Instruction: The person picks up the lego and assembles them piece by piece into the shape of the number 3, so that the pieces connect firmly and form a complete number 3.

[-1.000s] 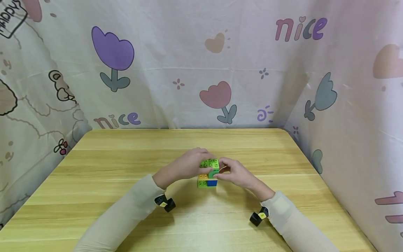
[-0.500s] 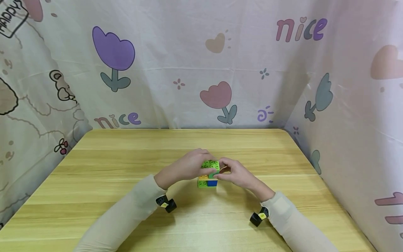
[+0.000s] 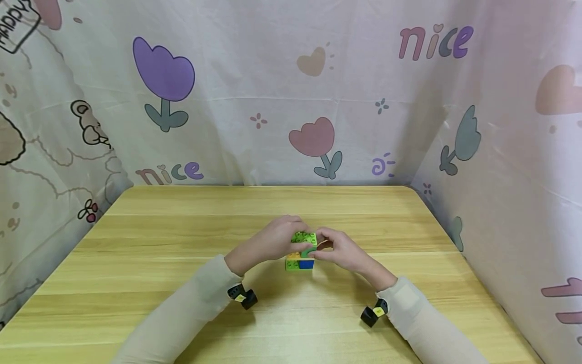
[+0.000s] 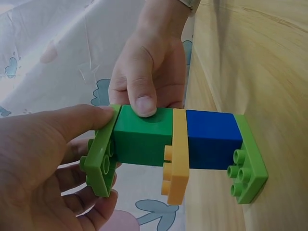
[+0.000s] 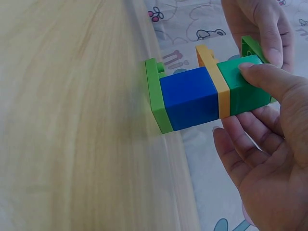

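A tower of toy building blocks stands on the table in the head view, between both hands. From the bottom it has a light green plate (image 4: 255, 166), a blue block (image 4: 213, 139), an orange plate (image 4: 180, 154), a dark green block (image 4: 144, 137) and a light green top plate (image 3: 305, 236). My left hand (image 3: 272, 240) grips that top plate by its edges, thumb on the near side. My right hand (image 3: 342, 250) holds the dark green block, its thumb (image 5: 267, 77) lying flat on one face. Studs show along one side of each plate in the left wrist view.
The wooden table (image 3: 182, 217) reaches back to a printed cloth backdrop (image 3: 254, 76), which also hangs at both sides. A small black wrist camera (image 3: 243, 297) sits at the left cuff and another black camera (image 3: 374, 312) at the right one.
My left wrist and forearm have shifted slightly to the right and toward me, while the fingers stay on the top plate. The right hand and the tower look the same.
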